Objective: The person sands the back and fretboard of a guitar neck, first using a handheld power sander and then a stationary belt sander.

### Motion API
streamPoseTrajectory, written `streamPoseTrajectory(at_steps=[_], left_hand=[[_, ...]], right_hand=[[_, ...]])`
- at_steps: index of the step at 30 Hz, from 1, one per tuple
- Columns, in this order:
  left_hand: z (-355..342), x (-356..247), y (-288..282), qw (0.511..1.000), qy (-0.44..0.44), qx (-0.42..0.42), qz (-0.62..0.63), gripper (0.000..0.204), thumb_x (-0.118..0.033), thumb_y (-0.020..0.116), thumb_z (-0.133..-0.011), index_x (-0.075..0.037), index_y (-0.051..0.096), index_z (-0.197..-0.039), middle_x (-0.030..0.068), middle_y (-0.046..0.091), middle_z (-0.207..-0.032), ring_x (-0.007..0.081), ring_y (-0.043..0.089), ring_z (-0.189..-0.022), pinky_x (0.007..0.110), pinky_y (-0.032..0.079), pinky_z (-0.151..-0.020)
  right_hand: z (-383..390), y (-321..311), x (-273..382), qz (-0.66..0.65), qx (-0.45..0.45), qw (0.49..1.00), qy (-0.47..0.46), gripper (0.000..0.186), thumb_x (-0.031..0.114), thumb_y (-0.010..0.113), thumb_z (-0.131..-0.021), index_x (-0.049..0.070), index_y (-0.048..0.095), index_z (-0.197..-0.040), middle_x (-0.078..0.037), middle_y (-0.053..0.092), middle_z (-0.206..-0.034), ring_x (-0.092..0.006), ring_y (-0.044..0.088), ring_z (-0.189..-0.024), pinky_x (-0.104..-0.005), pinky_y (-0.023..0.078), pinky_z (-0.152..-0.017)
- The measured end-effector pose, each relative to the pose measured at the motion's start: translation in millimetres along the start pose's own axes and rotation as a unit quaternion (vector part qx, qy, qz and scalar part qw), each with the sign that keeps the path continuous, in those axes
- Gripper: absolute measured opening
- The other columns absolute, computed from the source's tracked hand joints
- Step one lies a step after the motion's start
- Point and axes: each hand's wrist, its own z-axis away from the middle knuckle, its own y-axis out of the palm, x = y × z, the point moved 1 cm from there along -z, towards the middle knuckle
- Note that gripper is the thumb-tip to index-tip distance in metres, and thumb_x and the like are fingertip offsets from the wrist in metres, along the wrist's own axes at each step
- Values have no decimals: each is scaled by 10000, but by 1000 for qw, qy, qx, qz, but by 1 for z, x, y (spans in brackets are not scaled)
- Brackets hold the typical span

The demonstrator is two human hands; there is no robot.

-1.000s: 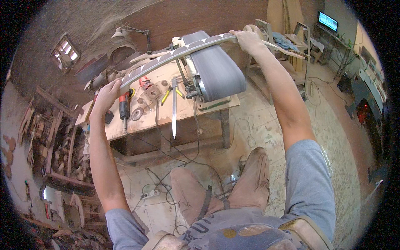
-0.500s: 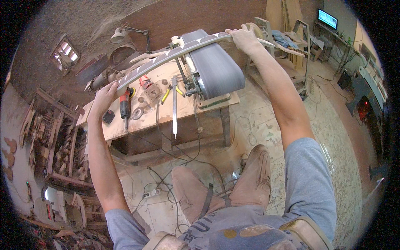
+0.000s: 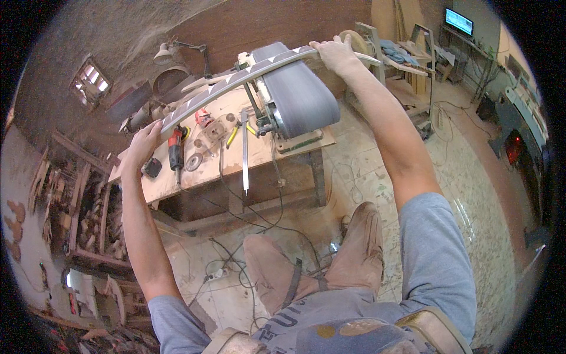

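My two hands hold a long curved strip (image 3: 209, 93) patterned with dark and pale triangles. It lies across the grey belt of a belt sander (image 3: 303, 100), which looks blurred as if running. Near the strip's left end, above the bench corner, my left hand (image 3: 145, 143) is closed round it. Beyond the sander, my right hand (image 3: 337, 55) grips the strip close to its right end, whose pale tip sticks out past the fingers. Whether the strip presses on the belt or sits just over it I cannot tell.
On the wooden bench (image 3: 154, 187) lie an orange and black power tool (image 3: 175, 150), a disc (image 3: 194, 161), yellow-handled pliers (image 3: 233, 137) and a metal caliper-like tool (image 3: 245, 159) jutting over the edge. Cables (image 3: 259, 221) trail across the floor near my legs. A wooden rack (image 3: 383, 68) stands right.
The strip and both hands have shifted slightly left in view, along with the bench and sander. The grip of both hands looks the same.
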Motion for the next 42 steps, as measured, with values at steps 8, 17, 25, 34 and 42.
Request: streamPoseTrajectory(at_steps=[8,17,25,34,42], left_hand=[[4,1,-3,1000,-6,-4,5,608,-512,458,-1004,-29,600,-1344,214,653,-1269,343,604,-1206,394,441,-1023],[28,-17,8,956,129,-119,-234,719,-406,809,-747,-34,592,-1322,173,660,-1206,358,647,-1099,430,515,-939],[107,-34,23,984,1,106,145,340,-299,768,-830,-37,721,-1041,65,715,-865,170,666,-734,326,540,-683],[251,-92,162,729,-22,315,607,528,-427,785,-825,25,666,-1070,114,710,-906,211,700,-823,343,564,-734],[283,-139,181,620,-48,353,699,640,-401,811,-799,57,585,-1185,155,686,-959,296,714,-830,451,625,-710]], right_hand=[[0,2,4,6,-4,1000,4,398,225,434,-1040,302,532,-1418,-111,655,-1297,-376,506,-1323,-698,202,-1150],[17,-18,0,-7,-3,1000,-23,352,209,489,-996,248,605,-1326,-106,676,-1255,-389,529,-1297,-734,164,-1143],[59,-181,-51,110,-440,888,-71,378,144,678,-871,188,681,-1247,-61,573,-1416,-284,468,-1368,-616,251,-1179],[154,-226,-65,-461,-436,772,9,254,169,622,-964,37,712,-1161,-96,732,-1071,-191,671,-1007,-295,501,-913],[190,-172,-23,-608,-139,782,-3,272,164,614,-985,-45,700,-1137,-71,730,-1021,-122,649,-959,-273,497,-887]])
